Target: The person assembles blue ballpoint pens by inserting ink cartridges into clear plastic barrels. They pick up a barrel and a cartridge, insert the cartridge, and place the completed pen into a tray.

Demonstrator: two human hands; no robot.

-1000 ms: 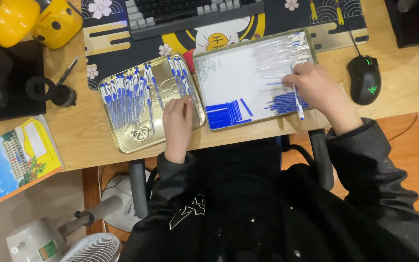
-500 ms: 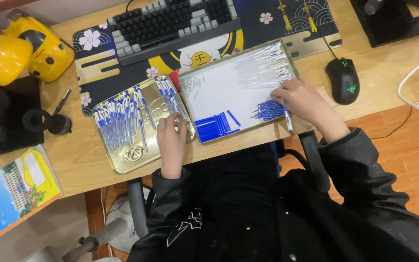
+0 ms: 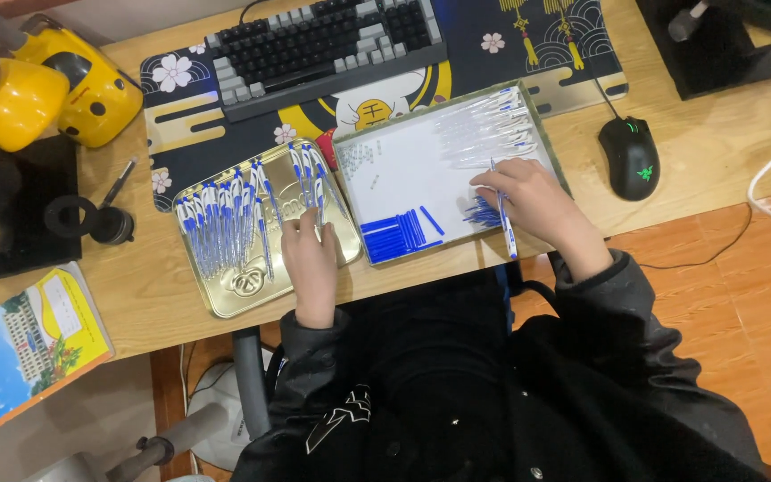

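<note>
My right hand (image 3: 528,203) holds a clear pen with a blue tip (image 3: 503,219) over the right side of a white tray (image 3: 403,174). That tray carries clear pen barrels (image 3: 484,125) at its far right, blue caps (image 3: 396,236) at its near edge and a small pile of blue refills (image 3: 482,212) by my fingers. My left hand (image 3: 310,259) rests on the right part of a gold tray (image 3: 234,299), fingers on one of the assembled blue-and-clear pens (image 3: 225,223) lying in rows there.
A black keyboard (image 3: 323,45) lies on a patterned desk mat (image 3: 180,107) behind the trays. A black mouse (image 3: 628,156) sits right of the white tray. Yellow objects (image 3: 46,80), a black stand (image 3: 11,205) and a yellow booklet (image 3: 20,348) are at the left.
The camera view has shifted, so the desk sits lower and more to the right in the picture. My right hand has drawn the pen slightly toward the refill pile; my left hand stays on the gold tray.
</note>
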